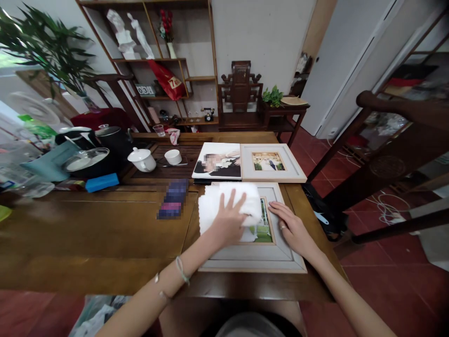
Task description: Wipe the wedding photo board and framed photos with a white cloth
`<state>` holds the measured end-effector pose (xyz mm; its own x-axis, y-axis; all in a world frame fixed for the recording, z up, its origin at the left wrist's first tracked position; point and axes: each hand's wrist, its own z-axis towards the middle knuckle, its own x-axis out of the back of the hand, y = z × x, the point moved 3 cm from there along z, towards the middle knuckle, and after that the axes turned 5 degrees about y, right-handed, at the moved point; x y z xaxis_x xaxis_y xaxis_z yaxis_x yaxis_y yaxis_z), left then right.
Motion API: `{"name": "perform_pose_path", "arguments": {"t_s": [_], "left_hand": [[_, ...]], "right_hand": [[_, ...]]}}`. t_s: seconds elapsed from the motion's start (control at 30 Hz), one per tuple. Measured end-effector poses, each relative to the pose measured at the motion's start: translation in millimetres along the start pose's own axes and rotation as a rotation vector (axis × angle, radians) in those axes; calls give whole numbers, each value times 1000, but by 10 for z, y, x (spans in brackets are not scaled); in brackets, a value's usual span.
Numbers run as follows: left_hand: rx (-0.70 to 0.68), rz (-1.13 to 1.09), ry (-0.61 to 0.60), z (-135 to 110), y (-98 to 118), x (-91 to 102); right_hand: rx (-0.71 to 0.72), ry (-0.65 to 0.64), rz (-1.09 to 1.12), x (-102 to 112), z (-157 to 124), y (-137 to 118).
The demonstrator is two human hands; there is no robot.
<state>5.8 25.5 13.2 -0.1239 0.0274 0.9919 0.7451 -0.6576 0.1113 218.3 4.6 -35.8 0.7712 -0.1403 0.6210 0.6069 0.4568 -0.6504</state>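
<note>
While leaning over the table (pixel 105 234) in the head view, is pressing the left hand (pixel 228 221) palm down on a white cloth (pixel 215 203) — fingers spread wide, gripping nothing. Is holding that cloth flat over the upper left part of a pale frame (pixel 252 262), covering most of its photo (pixel 265 230) and leaving only the right strip and lower edge showing. Is working with the frame lying flat at the near right of the table, its near side close to the table's edge.

Is resting the right hand (pixel 293 228) on the frame's right border, just beside the photo — fingers straight and close together, holding nothing. Is wearing a ring on that hand and a bracelet (pixel 182 270) on the left wrist.

Is facing, just beyond the frame, a second frame (pixel 273 177) with an album (pixel 217 161) touching its left side. Is also looking past these, further left, at a white teapot (pixel 142 160) and a cup (pixel 173 157) on a dark tray, with a blue sponge (pixel 101 182) lying near the teapot.
</note>
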Motion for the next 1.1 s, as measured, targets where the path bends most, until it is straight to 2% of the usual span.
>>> {"name": "perform_pose_path", "arguments": {"t_s": [0.13, 0.2, 0.27, 0.33, 0.43, 0.6, 0.67, 0.73, 0.8, 0.87, 1.0, 1.1], "left_hand": [[-65, -132, -205, -595, 500, 116], [-64, -163, -264, -861, 645, 147], [-49, -178, -250, -1013, 662, 136], [-12, -171, -159, -1030, 561, 96], [97, -93, 3, -838, 283, 15], [259, 73, 195, -195, -158, -36], [278, 96, 218, 58, -247, -38], [248, 104, 186, 224, -240, -49], [168, 85, 124, 250, -121, -59], [73, 33, 47, 122, 86, -47], [-51, -98, -142, -398, 559, 80], [-67, -142, -198, -693, 789, 189]], "right_hand": [[-2, 0, -6, 1, 0, -13], [1, 0, -3, 6, 0, -12], [6, -5, -2, 9, -3, -4], [12, -19, -3, 6, -8, 12], [30, -36, 2, -1, -15, 39], [66, -41, 0, 6, -13, 58], [68, -45, 0, 10, -9, 55], [64, -43, 4, 10, -4, 50], [54, -35, 5, 3, -1, 46], [39, -19, -1, -5, 1, 42], [5, 14, -4, -13, 9, 25], [-4, 33, 17, -3, 16, 3]]}}
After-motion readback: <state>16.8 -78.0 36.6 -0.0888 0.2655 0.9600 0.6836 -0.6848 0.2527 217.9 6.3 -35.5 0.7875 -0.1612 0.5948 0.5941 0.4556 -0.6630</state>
